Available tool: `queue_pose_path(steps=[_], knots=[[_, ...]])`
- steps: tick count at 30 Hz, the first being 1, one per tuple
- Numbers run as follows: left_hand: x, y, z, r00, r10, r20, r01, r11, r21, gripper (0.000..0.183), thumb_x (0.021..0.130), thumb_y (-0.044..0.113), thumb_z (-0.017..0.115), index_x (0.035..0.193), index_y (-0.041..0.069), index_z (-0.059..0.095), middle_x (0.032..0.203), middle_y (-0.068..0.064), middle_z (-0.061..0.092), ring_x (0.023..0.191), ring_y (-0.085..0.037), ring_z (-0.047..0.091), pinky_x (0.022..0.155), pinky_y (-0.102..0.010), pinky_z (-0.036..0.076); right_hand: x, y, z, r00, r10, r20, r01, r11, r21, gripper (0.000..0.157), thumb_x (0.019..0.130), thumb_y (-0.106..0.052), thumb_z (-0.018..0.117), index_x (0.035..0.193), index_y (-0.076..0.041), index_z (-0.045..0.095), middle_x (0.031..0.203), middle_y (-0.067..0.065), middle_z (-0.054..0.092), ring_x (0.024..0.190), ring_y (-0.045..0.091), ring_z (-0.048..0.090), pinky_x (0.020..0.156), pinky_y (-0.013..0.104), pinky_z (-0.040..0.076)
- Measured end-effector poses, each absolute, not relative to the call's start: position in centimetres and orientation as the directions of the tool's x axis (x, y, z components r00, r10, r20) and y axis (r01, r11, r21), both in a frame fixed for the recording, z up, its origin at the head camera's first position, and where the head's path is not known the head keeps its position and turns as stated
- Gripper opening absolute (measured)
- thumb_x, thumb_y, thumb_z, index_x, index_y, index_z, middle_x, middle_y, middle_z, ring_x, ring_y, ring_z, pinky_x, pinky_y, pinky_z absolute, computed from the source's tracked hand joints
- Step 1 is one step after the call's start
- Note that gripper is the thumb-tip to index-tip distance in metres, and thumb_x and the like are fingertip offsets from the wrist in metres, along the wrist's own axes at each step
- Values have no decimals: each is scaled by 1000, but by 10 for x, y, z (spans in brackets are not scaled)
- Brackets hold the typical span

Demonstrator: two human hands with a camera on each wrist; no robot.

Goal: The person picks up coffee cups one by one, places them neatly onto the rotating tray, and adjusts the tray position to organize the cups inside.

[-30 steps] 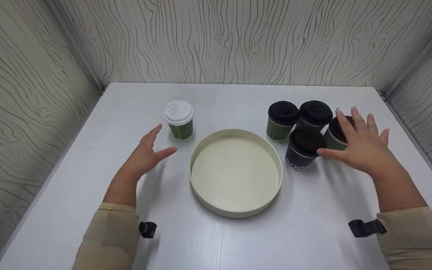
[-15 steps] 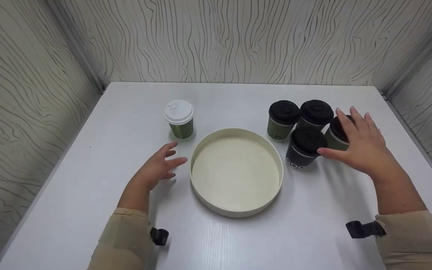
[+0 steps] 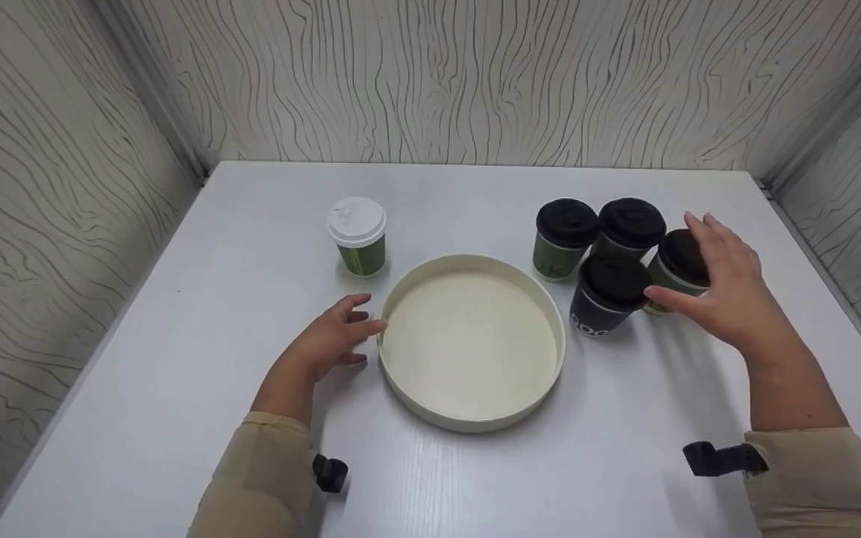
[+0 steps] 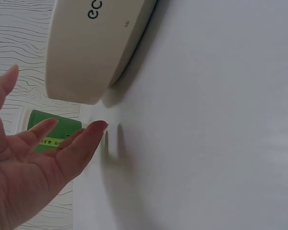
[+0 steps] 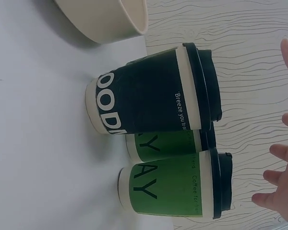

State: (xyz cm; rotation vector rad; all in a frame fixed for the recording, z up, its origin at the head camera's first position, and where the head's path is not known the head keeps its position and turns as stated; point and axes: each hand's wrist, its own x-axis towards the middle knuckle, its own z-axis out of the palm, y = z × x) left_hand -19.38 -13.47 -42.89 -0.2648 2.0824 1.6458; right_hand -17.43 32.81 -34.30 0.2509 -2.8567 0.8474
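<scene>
My left hand is at the left side of a round cream tray, fingers spread and holding nothing. In the left wrist view a gap shows between its fingers and the tray wall. My right hand hovers with spread fingers by a group of black-lidded paper cups, also holding nothing. Nearest to it are a dark navy cup and a green cup, partly covered by the hand in the head view. In the right wrist view its fingers stand apart from the cup lids.
A green paper cup with a white lid stands behind the tray's left side. Two more black-lidded green cups, one left and one right, stand at the back of the group. Patterned walls enclose the white table.
My left hand has moved right and nearer to me, from beside the white-lidded cup to the tray's left rim. My right hand has shifted slightly right, its fingers closer together. The cups and tray stay put.
</scene>
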Motion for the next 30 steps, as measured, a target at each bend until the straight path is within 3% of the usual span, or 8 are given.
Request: queue_pose_path(steps=[9, 13, 16, 22, 30], knots=[[-194, -129, -435, -867, 156, -474, -447, 182, 876, 66, 83, 25, 67, 140, 23, 34, 140, -11, 35, 123, -29, 43, 84, -44, 48, -170, 330, -354, -956, -58, 287, -237, 728, -644, 88, 77, -27, 72, 147, -22, 19, 149, 14, 17, 136, 34, 9, 103, 61, 10], [-195, -128, -438, -868, 178, -464, -443, 147, 884, 65, 84, 23, 66, 140, 22, 34, 138, -11, 38, 121, -28, 46, 84, -43, 48, -167, 330, -358, -954, -7, 299, -225, 679, -699, 83, 79, -21, 70, 146, -20, 21, 143, 16, 24, 129, 30, 23, 106, 44, 20], [-195, -128, -440, -869, 195, -455, -437, 129, 890, 62, 85, 23, 64, 139, 22, 35, 137, -10, 39, 120, -29, 47, 84, -44, 48, -165, 330, -362, -955, 22, 295, -211, 649, -731, 80, 81, -19, 68, 146, -19, 22, 141, 16, 27, 122, 28, 30, 100, 27, 26], [-195, -126, -442, -870, 212, -446, -432, 109, 895, 54, 87, 25, 61, 136, 23, 39, 136, -10, 41, 118, -29, 49, 85, -44, 48, -163, 331, -369, -962, 56, 267, -185, 587, -788, 74, 84, -17, 64, 146, -16, 22, 144, 14, 26, 123, 22, 31, 94, 26, 29], [-196, -126, -446, -864, 243, -441, -439, 65, 896, 48, 89, 23, 58, 134, 20, 43, 133, -9, 44, 111, -25, 54, 82, -44, 49, -162, 334, -379, -962, 69, 264, -199, 485, -851, 69, 87, -10, 58, 145, -12, 21, 142, 16, 27, 120, 14, 33, 83, 8, 32]])
